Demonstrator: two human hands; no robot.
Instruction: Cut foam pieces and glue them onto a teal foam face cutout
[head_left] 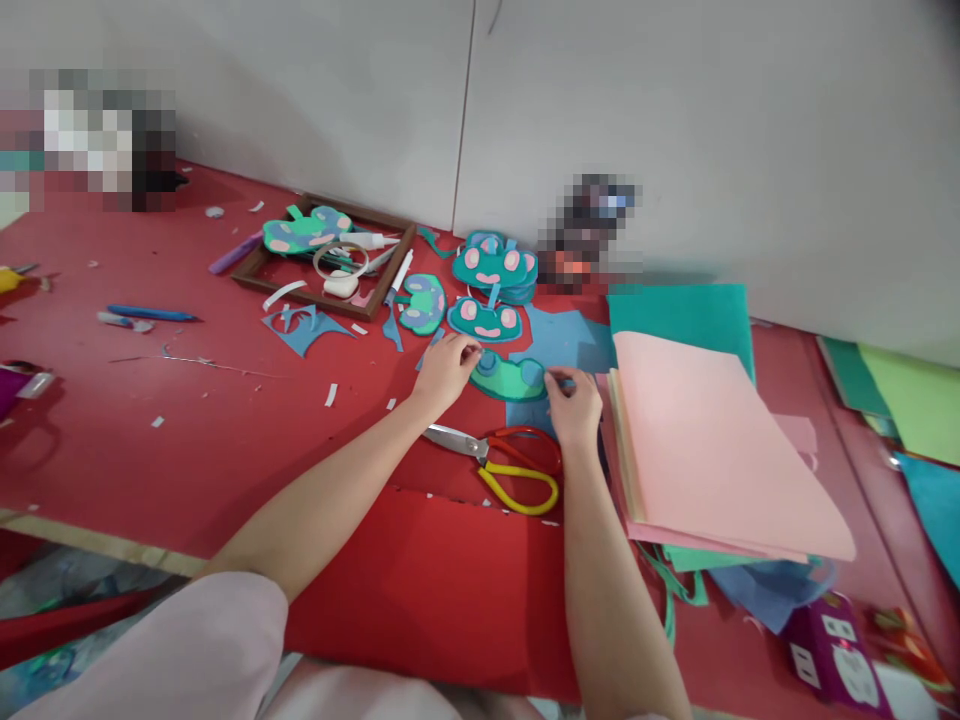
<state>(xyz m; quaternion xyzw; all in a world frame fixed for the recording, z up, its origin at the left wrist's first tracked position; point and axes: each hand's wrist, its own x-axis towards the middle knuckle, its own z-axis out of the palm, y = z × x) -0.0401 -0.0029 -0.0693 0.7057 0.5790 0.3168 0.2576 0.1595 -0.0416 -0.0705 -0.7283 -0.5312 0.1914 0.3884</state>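
A green felt frog-like face piece [504, 378] with blue round spots lies between my two hands. My left hand [448, 375] pinches its left end. At the right end, the bent fingers of my right hand [574, 402] close on the edge. Just behind it is a finished-looking felt face [486, 320] with pink eyes and mouth, and a stack of similar felt faces [491, 265] stands farther back. Scissors [480, 450] with one red and one yellow handle lie in front of the piece, between my forearms. Blue felt [566, 340] is spread beneath and behind my right hand.
To the right, pink felt sheets [720, 440] are piled over green ones. A brown wooden tray [300, 290] at back left holds tape, glue and a felt piece. Blue scraps [304, 330], a blue pen [150, 313] and white bits dot the red table [225, 440]. A grey wall [337, 100] closes the back.
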